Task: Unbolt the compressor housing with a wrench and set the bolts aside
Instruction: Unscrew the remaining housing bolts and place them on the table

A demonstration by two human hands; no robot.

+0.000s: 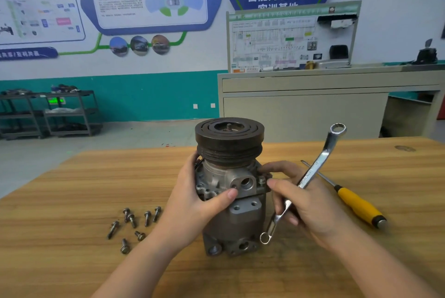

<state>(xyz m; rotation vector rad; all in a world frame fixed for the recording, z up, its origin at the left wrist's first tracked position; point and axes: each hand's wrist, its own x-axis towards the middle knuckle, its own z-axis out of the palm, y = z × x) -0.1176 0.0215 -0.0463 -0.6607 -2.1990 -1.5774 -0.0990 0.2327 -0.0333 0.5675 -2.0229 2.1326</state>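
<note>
Grip: left hand (192, 199) wraps the left flank of the compressor (232, 191), fingers curled behind the housing, thumb pressed across its front face just below the port block.
Right hand: right hand (305, 204) holds the wrench (307, 178) by the middle of its shaft, fingers curled round it, while thumb and forefinger tips meet at a bolt head on the housing's right flange.
Wrench: double ring-ended, tilted steeply; one ring stands high and to the far right, the other hangs low beside the compressor's near right corner, on no bolt.
Compressor: upright at the middle of the wooden table (72, 237), dark grooved pulley (228, 139) on top, grey cast body below.
Bolts: seven loose bolts (132, 225) lie scattered on the table to the left of the compressor, near the left forearm, apart from the housing.
Screwdriver: yellow-handled screwdriver (358, 204) lies on the table to the right, its shaft passing behind the wrench.
Backdrop: grey cabinet (313, 105) with a wiring display board (289, 37); teal-banded wall with posters.
</note>
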